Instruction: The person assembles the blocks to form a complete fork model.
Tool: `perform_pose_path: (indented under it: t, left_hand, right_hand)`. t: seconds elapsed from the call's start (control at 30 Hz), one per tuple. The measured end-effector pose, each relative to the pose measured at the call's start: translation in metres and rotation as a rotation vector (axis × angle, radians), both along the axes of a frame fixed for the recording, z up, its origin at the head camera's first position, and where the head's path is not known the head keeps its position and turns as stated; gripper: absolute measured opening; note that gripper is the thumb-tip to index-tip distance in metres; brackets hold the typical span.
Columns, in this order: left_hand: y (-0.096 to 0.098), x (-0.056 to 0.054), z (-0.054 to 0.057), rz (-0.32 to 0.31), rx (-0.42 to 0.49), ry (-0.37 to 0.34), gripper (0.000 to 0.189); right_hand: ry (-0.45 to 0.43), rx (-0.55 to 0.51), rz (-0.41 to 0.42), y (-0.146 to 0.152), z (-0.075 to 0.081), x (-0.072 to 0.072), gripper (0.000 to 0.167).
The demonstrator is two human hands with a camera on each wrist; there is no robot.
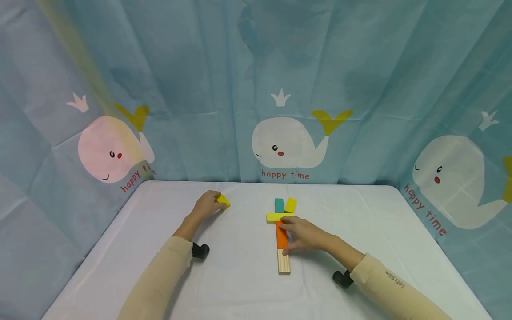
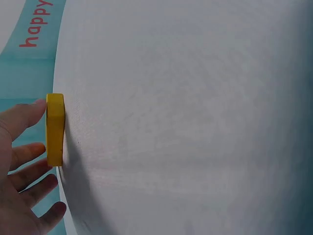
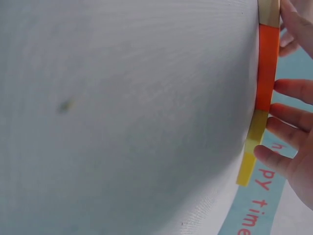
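On the left of the table my left hand (image 1: pixel 205 205) holds a yellow block (image 1: pixel 223 201) between thumb and fingers. The left wrist view shows that yellow block (image 2: pixel 55 129) edge-on, with the other fingers spread below. My right hand (image 1: pixel 305 233) rests over a row of flat blocks with its fingers spread. Its fingertips lie by the crosswise yellow block (image 1: pixel 274 218) and the orange block (image 1: pixel 282 238); the thumb is at the plain wooden block (image 1: pixel 283 263). A green block (image 1: pixel 279 205) extends beyond the yellow crosspiece, and another yellow block (image 1: pixel 290 205) leans at an angle beside it.
The blocks lie on a white-covered table (image 1: pixel 236 275). A blue curtain (image 1: pixel 200 89) printed with whales hangs behind and along both sides. Black wrist cameras show by the left sleeve (image 1: pixel 162 271) and the right sleeve (image 1: pixel 394 289).
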State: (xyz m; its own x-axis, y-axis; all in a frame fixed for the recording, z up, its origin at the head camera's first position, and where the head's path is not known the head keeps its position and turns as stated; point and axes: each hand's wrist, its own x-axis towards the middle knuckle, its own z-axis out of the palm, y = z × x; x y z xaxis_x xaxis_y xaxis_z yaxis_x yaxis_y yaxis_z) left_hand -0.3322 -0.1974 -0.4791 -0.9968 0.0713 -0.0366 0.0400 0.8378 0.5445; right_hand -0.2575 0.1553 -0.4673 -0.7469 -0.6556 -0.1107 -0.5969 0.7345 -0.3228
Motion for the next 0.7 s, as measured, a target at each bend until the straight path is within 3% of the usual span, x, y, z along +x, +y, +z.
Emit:
perform_pose_path:
  t: [0.2,0.7]
  left_hand:
    - [0.0002,-0.0012,-0.0024,-0.028,0.014,0.023,0.061]
    - [0.0043,-0.0017,0.0011,-0.017,-0.009,0.024,0.057]
  right_hand:
    - [-0.01,0.002,-0.003,-0.0005,0.0015,0.0004,0.084]
    - [-0.011,0.012,-0.01,-0.0027,0.005,0.0016,0.08]
